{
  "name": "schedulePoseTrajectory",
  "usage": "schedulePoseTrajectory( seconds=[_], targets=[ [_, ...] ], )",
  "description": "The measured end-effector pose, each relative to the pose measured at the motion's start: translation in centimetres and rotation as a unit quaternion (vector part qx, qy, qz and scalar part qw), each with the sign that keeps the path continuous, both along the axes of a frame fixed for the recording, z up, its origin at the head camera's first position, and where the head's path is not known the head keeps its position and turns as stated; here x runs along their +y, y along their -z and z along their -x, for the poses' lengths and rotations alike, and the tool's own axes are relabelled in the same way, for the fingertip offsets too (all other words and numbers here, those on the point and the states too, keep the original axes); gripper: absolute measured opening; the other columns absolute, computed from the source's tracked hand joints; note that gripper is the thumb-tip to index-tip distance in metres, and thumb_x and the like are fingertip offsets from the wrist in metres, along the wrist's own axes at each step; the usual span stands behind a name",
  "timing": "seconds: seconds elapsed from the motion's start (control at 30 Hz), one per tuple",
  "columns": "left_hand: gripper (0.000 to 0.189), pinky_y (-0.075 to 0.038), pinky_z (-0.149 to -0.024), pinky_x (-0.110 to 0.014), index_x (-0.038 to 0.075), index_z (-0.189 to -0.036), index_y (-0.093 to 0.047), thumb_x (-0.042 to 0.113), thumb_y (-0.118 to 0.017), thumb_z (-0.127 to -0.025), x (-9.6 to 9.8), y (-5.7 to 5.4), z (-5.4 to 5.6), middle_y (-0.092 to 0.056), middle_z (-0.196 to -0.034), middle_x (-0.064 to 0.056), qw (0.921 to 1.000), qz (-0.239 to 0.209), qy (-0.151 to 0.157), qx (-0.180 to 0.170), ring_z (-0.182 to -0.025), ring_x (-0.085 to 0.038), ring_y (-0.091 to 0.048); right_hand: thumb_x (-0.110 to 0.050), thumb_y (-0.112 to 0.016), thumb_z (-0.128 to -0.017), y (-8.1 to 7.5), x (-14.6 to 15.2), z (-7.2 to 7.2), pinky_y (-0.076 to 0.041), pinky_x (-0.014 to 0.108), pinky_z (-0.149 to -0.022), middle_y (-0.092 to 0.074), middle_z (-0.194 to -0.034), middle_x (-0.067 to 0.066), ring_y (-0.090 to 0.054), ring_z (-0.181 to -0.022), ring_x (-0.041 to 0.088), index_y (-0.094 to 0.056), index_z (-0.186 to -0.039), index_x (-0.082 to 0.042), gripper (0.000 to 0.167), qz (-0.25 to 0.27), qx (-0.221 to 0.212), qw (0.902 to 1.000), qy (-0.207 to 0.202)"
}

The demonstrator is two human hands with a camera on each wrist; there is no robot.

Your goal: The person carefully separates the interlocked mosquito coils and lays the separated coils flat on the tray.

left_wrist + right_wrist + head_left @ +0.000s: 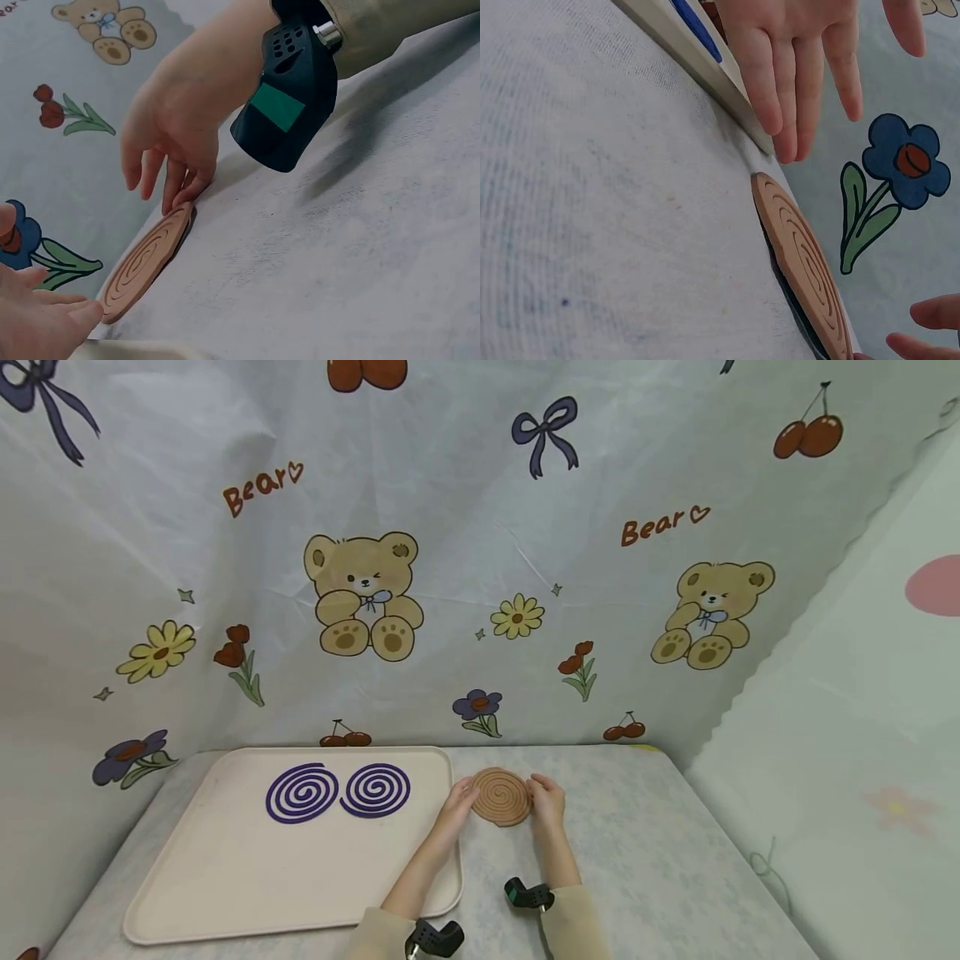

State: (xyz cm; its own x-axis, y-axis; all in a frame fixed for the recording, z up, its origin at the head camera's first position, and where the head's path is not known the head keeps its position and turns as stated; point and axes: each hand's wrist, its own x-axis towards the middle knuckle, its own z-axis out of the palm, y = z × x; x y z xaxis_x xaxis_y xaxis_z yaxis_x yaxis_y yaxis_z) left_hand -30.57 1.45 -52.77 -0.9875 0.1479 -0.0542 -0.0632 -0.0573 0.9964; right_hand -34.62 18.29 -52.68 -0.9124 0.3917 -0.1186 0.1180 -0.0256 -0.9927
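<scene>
A brown mosquito coil (502, 797), a flat round disc with spiral grooves, is between my two hands, just right of the tray. My right hand (548, 801) pinches its right edge; in the left wrist view that hand (176, 127) has its fingertips on the rim and other fingers hanging loosely. At the left edge is my left hand (453, 811), its fingers (802, 90) straight in the right wrist view. Whether they touch the rim is hard to tell. A dark shadow lies under the coil.
A cream tray (285, 881) covers the table's left side. On it lie two purple spiral coils, a left one (270, 797) and a right one (406, 789). Behind stands a bear-printed cloth (450, 493). The pale grey tabletop (660, 860) extends to the right.
</scene>
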Motion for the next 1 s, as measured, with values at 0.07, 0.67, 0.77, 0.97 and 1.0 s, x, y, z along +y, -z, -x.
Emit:
schedulePoseTrajectory(
  seconds=[0.07, 0.67, 0.77, 0.97, 1.0],
  targets=[
    [0.06, -0.016, -0.117, -0.06, -0.002, -0.147, -0.024, 0.032, -0.041, -0.1, 0.3, 0.3, 0.3, -0.024, -0.153, -0.026, 0.9999, -0.001, 0.004, -0.012, -0.143, -0.044, -0.02, -0.006, -0.048, -0.094, 0.1, 0.0, 0.0, -0.052, 0.037, -0.093, -0.049, -0.13, 0.033, -0.054, -0.112, 0.033, -0.051, -0.127, 0.013, 0.039, -0.008, -0.006, 0.9999, -0.009],
    [0.053, -0.025, -0.117, -0.053, -0.003, -0.144, -0.029, 0.023, -0.044, -0.1, 1.0, 0.1, -0.1, -0.032, -0.148, -0.028, 0.9946, -0.097, -0.037, -0.011, -0.139, -0.041, -0.03, -0.008, -0.046, -0.094, 0.3, 0.3, -0.3, -0.052, 0.042, -0.095, -0.052, -0.124, 0.033, -0.055, -0.114, 0.041, -0.051, -0.127, 0.012, 0.039, -0.053, 0.014, 0.998, -0.032],
    [0.051, -0.025, -0.117, -0.053, -0.005, -0.143, -0.031, 0.02, -0.043, -0.1, 0.8, -1.3, -1.1, -0.035, -0.147, -0.028, 0.9942, -0.101, -0.036, -0.008, -0.138, -0.042, -0.032, -0.005, -0.046, -0.092, 0.3, 0.4, -0.1, -0.055, 0.036, -0.087, -0.055, -0.117, 0.031, -0.059, -0.106, 0.037, -0.052, -0.125, 0.012, 0.038, -0.056, 0.018, 0.9979, -0.028],
    [0.053, -0.026, -0.117, -0.053, -0.003, -0.143, -0.034, 0.026, -0.045, -0.1, 0.9, -0.1, -0.7, -0.034, -0.149, -0.025, 0.9947, -0.097, -0.036, 0.004, -0.139, -0.04, -0.031, 0.0, -0.05, -0.091, 0.4, 0.7, 0.0, -0.054, 0.03, -0.076, -0.06, -0.105, 0.027, -0.061, -0.093, 0.03, -0.053, -0.124, 0.012, 0.035, -0.059, 0.013, 0.9978, -0.028],
    [0.053, -0.026, -0.117, -0.052, -0.002, -0.143, -0.035, 0.027, -0.046, -0.099, 0.9, 0.4, -0.3, -0.034, -0.15, -0.024, 0.9945, -0.098, -0.036, 0.004, -0.14, -0.039, -0.031, 0.0, -0.051, -0.091, 0.4, 0.7, 0.0, -0.054, 0.029, -0.074, -0.06, -0.105, 0.027, -0.061, -0.092, 0.028, -0.054, -0.124, 0.012, 0.035, -0.061, 0.012, 0.9977, -0.028]
  ],
)
